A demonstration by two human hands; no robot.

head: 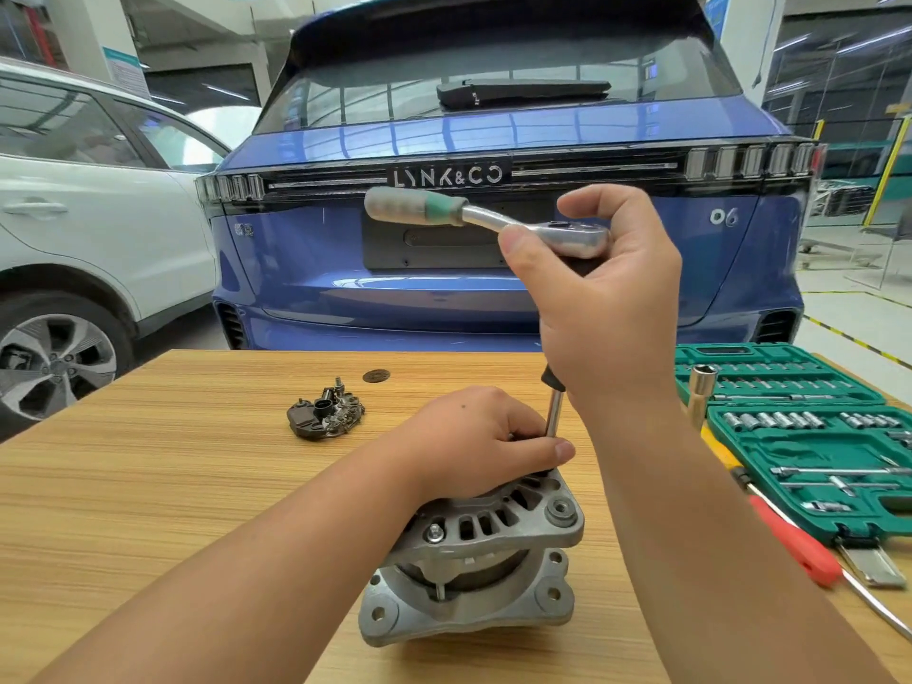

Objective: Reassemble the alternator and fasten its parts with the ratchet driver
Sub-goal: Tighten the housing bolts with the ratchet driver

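- My right hand grips the ratchet driver by its head.
- Below it, my left hand pinches the driver's shaft atop the alternator.

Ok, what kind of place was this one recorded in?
Most likely a car workshop or service bay. A blue car and a white car are parked just beyond the wooden table, where an alternator stands beside an open green socket set.
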